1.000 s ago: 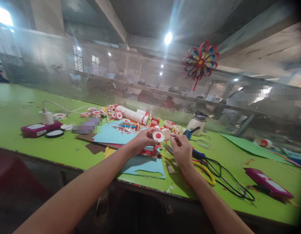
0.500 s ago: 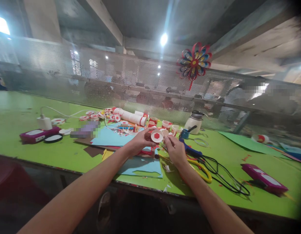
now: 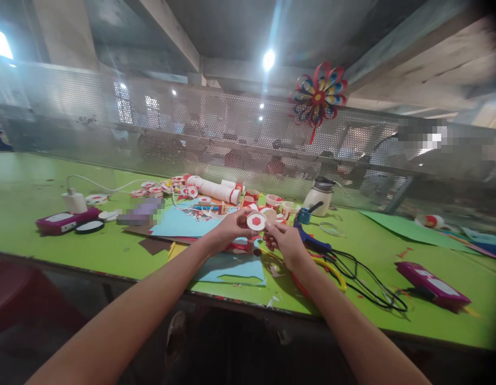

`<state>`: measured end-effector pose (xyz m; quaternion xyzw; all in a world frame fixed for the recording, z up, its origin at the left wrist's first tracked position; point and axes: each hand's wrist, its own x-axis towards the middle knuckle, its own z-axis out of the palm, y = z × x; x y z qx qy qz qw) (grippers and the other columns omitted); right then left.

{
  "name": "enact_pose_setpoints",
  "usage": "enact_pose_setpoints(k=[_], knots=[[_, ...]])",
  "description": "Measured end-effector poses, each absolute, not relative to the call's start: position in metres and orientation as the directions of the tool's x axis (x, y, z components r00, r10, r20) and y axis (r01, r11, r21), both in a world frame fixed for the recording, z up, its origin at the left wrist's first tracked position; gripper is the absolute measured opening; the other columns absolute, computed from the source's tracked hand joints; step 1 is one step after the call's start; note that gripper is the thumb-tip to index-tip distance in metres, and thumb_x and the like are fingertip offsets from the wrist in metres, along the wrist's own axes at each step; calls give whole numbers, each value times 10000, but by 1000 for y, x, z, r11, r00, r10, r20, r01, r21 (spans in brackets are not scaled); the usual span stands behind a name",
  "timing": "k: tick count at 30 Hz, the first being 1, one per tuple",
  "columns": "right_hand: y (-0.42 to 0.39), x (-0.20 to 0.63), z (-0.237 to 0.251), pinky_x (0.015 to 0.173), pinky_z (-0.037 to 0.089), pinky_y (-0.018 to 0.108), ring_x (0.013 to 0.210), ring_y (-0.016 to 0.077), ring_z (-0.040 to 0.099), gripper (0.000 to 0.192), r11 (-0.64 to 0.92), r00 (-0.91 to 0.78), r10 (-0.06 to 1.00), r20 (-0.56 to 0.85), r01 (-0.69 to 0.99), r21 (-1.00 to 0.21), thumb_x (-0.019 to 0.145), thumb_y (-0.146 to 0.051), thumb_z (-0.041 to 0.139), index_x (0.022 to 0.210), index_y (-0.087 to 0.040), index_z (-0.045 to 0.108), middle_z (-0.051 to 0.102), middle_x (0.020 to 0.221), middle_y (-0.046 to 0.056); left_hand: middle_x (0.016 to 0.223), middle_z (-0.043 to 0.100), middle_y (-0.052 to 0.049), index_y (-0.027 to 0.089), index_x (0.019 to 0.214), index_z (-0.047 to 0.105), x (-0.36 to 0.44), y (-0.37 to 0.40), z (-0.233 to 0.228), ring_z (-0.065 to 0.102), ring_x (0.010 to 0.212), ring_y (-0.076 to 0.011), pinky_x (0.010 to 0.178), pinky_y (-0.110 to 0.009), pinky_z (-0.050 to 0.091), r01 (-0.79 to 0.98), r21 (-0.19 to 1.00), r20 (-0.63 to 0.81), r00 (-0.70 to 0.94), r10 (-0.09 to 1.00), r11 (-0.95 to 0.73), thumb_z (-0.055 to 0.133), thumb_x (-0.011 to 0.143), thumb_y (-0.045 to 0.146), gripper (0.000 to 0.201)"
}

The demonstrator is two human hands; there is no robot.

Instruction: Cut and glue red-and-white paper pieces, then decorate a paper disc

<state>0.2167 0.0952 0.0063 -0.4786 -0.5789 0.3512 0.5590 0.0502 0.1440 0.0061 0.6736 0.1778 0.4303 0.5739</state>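
Observation:
My left hand (image 3: 233, 229) is closed round a cut-down paper cup (image 3: 256, 221), its round white base tilted towards me with a red hexagon in the middle. My right hand (image 3: 290, 243) pinches at the cup's right side, where a pale paper part (image 3: 271, 215) shows behind the base. Exactly what those fingertips grip is partly hidden. Below the hands lie light blue sheets (image 3: 235, 270) and a pair of yellow-handled scissors (image 3: 336, 275), partly covered by my right forearm. A blue-handled tool (image 3: 314, 239) with a black cord rests just beyond my right wrist.
Cut cup rings (image 3: 274, 201), a stack of white cups (image 3: 215, 190) and a pale jug (image 3: 318, 198) stand behind. Purple power strips (image 3: 432, 286) lie at both sides of the green table (image 3: 111, 256). A perforated screen (image 3: 248, 139) closes the back, with a paper flower on it.
Both hands and the cup have shifted slightly left and up. The cup is still held between them; my right fingers have curled in closer to its edge.

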Motion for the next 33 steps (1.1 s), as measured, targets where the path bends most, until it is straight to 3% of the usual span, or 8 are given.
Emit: enact_pose_setpoints(k=[5,12,16,20,26,33], knots=[[95,217,9,372,361,235,399,99,452,395,279,87,953,290,116,-953,630,-548,672,619,-158,613,556,495,-8,1121,623,-140,121,1201,512,52,149,4,601,997,-230,879,-368,459,-95,843,504,485,715,-530,799,582,235,692],[98,218,8,364,351,229,387,89,430,404,308,94,942,323,141,-941,639,-552,672,564,-160,610,537,468,-17,1126,619,-116,155,1225,507,51,151,0,598,949,-198,757,-283,479,25,756,581,436,688,-654,758,645,295,647],[99,218,6,366,343,228,389,92,433,413,319,113,934,339,166,-933,667,-566,647,649,-153,650,540,484,-17,1141,610,-103,167,1204,512,48,154,1,580,947,-186,723,-266,479,120,678,632,409,658,-726,741,669,312,600],[100,219,4,351,330,230,373,102,441,463,316,113,932,345,213,-924,703,-592,593,754,-141,683,547,481,-14,1190,575,-100,181,1158,532,41,160,1,556,998,-202,682,-256,481,199,616,674,368,641,-762,720,687,302,522],[102,220,0,368,324,232,365,106,449,426,359,66,913,402,336,-871,723,-569,591,634,-161,674,549,442,-14,1243,542,-98,191,1197,500,33,172,-3,554,1010,-203,716,-271,473,257,640,657,305,690,-724,711,676,238,564],[102,221,-2,365,327,232,366,114,465,406,401,24,891,453,424,-812,767,-537,552,623,-176,670,564,450,-10,1241,558,-89,195,1179,524,31,176,-6,551,1045,-214,764,-297,476,258,664,628,318,710,-702,713,653,196,559]])
